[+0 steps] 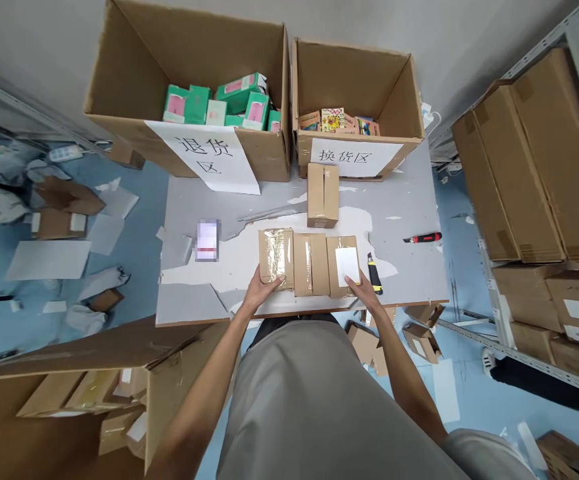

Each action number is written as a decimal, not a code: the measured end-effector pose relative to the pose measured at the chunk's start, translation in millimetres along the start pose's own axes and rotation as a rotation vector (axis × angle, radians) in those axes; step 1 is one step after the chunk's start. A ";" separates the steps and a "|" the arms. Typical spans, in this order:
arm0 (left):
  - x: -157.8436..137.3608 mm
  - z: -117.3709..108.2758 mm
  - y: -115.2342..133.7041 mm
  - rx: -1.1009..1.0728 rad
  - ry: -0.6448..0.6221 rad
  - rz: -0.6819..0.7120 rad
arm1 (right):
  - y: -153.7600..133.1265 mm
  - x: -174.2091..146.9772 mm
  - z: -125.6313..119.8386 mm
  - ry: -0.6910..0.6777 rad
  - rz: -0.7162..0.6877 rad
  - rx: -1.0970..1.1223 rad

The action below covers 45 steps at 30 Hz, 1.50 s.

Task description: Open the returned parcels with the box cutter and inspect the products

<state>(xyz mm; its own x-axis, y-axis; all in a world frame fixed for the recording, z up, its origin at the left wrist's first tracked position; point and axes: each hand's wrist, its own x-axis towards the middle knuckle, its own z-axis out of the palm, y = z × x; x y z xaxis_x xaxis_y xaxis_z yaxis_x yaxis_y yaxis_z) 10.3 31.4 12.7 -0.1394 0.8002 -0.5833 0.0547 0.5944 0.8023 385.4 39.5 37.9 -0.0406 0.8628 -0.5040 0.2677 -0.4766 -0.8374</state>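
Note:
Three small taped cardboard boxes lie side by side along the table's front edge. My left hand (pixel 263 289) grips the left cardboard box (pixel 272 252), its thumb on the top and its fingers at the side. My right hand (pixel 363 291) grips the right cardboard box (pixel 337 283), thumb near a white label (pixel 346 263). Between them sits the middle cardboard box (pixel 311 265), touched by neither hand. Another small cardboard box (pixel 323 193) stands just behind the row. Close to my right hand is a yellow-and-black box cutter (pixel 374 275).
Two large open cartons stand at the back: the left carton (pixel 134 143) holds green boxes (pixel 198 105), the right carton (pixel 404 150) small colourful packs (pixel 333 120). A red utility knife (pixel 427 237) and a phone (pixel 207 240) lie on the table. Shelves with cartons (pixel 529 167) rise at right.

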 end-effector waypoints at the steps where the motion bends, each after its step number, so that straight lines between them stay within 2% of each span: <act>1: -1.6 -3.7 -1.4 0.000 0.004 -0.006 | -3.4 -0.4 5.7 -0.013 0.004 0.005; 5: 0.6 -32.1 -1.5 0.020 0.022 -0.039 | -12.8 4.0 27.7 -0.038 0.019 0.011; 8: 10.5 -46.7 1.6 0.037 0.004 -0.031 | -15.1 11.1 35.6 -0.032 0.022 -0.019; 13: 29.8 -49.9 4.3 0.061 -0.093 -0.008 | -17.1 20.8 27.9 -0.029 0.025 -0.136; 16: 37.3 -48.3 4.8 0.129 -0.039 0.027 | -33.2 36.8 27.0 0.118 0.054 -0.332; 18: 39.3 -45.3 6.8 0.228 0.068 0.054 | -55.0 60.1 33.1 0.252 0.019 -0.466; 21: 36.8 -33.7 13.8 0.363 0.191 0.119 | -99.8 113.8 53.8 0.285 -0.047 -0.609; 24: 29.4 -13.3 22.7 0.432 0.239 0.164 | -144.8 171.6 85.0 0.264 0.032 -0.711; 26: 23.7 1.4 27.4 0.485 0.287 0.136 | -166.8 201.1 105.0 0.226 0.110 -0.747; 28: 19.1 12.7 30.1 0.541 0.340 0.096 | -179.7 220.8 118.0 0.211 0.173 -0.765; 30: 16.5 17.8 31.5 0.582 0.374 0.073 | -183.5 232.4 119.1 0.222 0.184 -0.769; 33: 17.1 15.3 32.8 0.617 0.371 0.049 | -174.4 237.5 93.3 0.255 0.097 -0.754; 36: 20.8 9.7 33.9 0.628 0.353 0.019 | -149.4 220.1 39.8 0.313 -0.020 -0.712; 39: 23.5 8.6 34.2 0.629 0.360 0.012 | -113.8 172.5 -19.6 0.410 -0.107 -0.689; 41: 23.9 9.8 34.1 0.626 0.364 0.016 | -90.1 130.6 -50.2 0.501 -0.141 -0.686; 43: 23.8 11.2 34.1 0.624 0.359 0.020 | -70.6 90.3 -69.5 0.588 -0.147 -0.704; 45: 23.7 12.2 34.2 0.626 0.363 0.027 | -57.0 58.0 -78.7 0.651 -0.148 -0.734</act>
<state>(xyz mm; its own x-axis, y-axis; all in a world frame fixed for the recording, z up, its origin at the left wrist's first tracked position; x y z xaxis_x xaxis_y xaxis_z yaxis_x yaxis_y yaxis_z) 20.9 71.6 24.8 -0.4436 0.8030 -0.3980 0.6037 0.5960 0.5295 443.6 130.0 73.1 0.3560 0.9345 -0.0057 0.8415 -0.3232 -0.4328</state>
